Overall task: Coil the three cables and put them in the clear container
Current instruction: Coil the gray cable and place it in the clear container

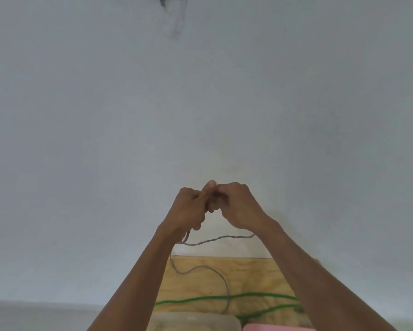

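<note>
left hand (188,209) grip: pinching grey cable (215,240) | right hand (236,206) grip: pinching it too | cable hangs below both grips

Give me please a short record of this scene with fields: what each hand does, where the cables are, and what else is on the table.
left hand: raised, closed on the grey cable
right hand: raised, fingers meet the left hand, closed on the same cable
grey cable: hangs from the hands in a loop, its tail lies on the wooden table
green cable: uncoiled, flat on the table
third cable: not in view
clear container: at the bottom edge, contents cannot be told
pink object: beside the container
</note>
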Demonstrator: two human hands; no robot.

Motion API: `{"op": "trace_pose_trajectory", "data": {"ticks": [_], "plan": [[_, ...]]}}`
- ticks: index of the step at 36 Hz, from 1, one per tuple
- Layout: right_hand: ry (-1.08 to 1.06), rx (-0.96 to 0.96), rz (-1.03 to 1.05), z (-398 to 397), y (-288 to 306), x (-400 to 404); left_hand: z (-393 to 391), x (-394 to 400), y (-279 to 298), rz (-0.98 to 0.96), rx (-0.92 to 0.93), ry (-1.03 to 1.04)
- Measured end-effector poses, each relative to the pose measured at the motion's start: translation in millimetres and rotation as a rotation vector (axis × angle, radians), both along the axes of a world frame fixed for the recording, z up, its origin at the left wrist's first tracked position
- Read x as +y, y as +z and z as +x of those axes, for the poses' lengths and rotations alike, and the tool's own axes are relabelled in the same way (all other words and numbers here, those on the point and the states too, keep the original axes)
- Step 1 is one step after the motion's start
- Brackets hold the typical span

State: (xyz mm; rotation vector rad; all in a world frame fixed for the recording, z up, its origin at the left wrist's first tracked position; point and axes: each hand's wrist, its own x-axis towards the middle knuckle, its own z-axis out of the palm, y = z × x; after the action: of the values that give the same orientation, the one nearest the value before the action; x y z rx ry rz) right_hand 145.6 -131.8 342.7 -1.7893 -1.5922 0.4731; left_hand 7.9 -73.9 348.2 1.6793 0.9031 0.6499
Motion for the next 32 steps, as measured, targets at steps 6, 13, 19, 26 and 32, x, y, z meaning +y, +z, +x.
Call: {"op": "trace_pose_trajectory", "data": {"ticks": [6, 13, 19, 26, 32], "plan": [[-0.154, 0.188, 0.145, 34.7, 7.2, 8.9, -18.0, 7.2, -10.0, 0.093, 0.073, -0.176], [-0.209, 0.239, 0.184, 52.0, 30.0, 23.9, -24.4, 6.6, -11.0, 0.179, 0.074, -0.237], [-0.168, 0.280, 0.209, 46.1, 32.4, 36.2, -17.4, 4.1, -8.1, 0.336, 0.360, -0.320], [-0.115, 0.314, 0.241, 25.1, 20.9, 39.8, -11.6, -24.1, 10.4, -0.043, -0.154, -0.380], [-0.013, 0.150, 0.041, 2.0, 1.1, 29.4, -0.8, -15.8, 36.2, -0.125, -0.551, -0.249]]}}
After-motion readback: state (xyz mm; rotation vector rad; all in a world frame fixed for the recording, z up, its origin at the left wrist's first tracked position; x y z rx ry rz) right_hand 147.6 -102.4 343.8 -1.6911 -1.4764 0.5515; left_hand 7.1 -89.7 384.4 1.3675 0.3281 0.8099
